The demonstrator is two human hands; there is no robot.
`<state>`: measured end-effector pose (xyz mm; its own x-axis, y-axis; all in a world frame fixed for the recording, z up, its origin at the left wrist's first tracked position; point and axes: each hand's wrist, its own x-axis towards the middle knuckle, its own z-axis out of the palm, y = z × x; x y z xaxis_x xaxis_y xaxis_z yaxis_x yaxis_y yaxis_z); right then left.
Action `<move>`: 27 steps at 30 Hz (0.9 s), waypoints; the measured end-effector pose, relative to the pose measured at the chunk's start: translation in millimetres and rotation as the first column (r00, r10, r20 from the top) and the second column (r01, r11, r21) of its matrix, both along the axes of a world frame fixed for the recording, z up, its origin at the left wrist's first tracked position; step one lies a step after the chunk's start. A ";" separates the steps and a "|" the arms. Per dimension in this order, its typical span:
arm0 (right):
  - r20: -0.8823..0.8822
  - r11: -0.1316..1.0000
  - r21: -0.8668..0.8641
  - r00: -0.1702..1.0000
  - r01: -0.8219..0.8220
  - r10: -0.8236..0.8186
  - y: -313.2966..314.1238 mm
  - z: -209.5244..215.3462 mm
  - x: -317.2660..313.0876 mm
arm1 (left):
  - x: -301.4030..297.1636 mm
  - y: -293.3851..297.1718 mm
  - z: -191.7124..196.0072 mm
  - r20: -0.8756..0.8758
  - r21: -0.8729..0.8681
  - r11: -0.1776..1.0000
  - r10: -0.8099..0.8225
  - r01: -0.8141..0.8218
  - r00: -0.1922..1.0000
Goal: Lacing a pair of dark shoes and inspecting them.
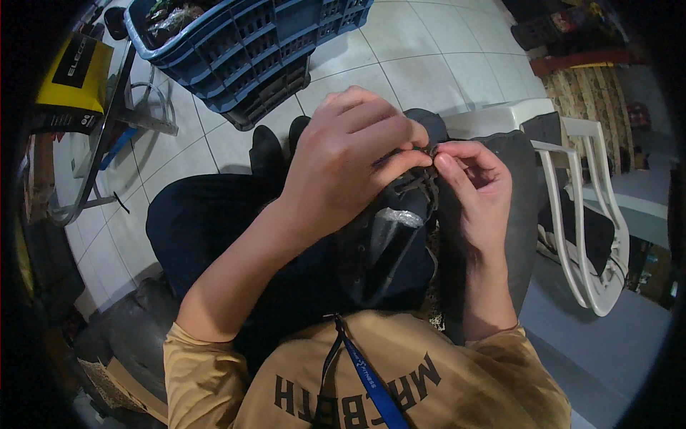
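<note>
On my lap lies what looks like a dark lace-up shoe, with a shiny, silvery clear patch near its opening. Dark laces cross its upper part. Over it reaches my left hand, its thumb and fingers closed in a pinch on a dark lace end. Facing it from the other side, my right hand pinches the same small dark piece between thumb and forefinger. The fingertips of both hands nearly touch. My left hand covers part of the shoe.
A blue plastic crate with wrapped items stands ahead on the tiled floor. To the right are a grey armrest and a white plastic chair. A yellow and black box sits at the far left, by a metal-framed table.
</note>
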<state>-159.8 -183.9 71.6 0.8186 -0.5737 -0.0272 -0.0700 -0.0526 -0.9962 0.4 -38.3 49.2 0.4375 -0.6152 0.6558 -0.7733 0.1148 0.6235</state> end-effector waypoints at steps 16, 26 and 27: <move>0.160 0.996 0.082 0.986 0.043 -0.055 10.1 -5.8 0.8 | -20.5 -2.4 -17.4 -0.744 -0.173 0.960 -0.273 0.219 0.610; 0.118 0.985 -0.130 0.988 0.110 -0.095 11.2 -15.2 1.6 | -13.8 -1.6 -21.3 -0.752 -0.128 0.957 -0.265 0.260 0.603; 0.140 0.957 -0.272 0.988 0.104 -0.068 10.1 -17.2 2.8 | -13.2 -0.4 -19.2 -0.758 -0.137 0.952 -0.280 0.275 0.590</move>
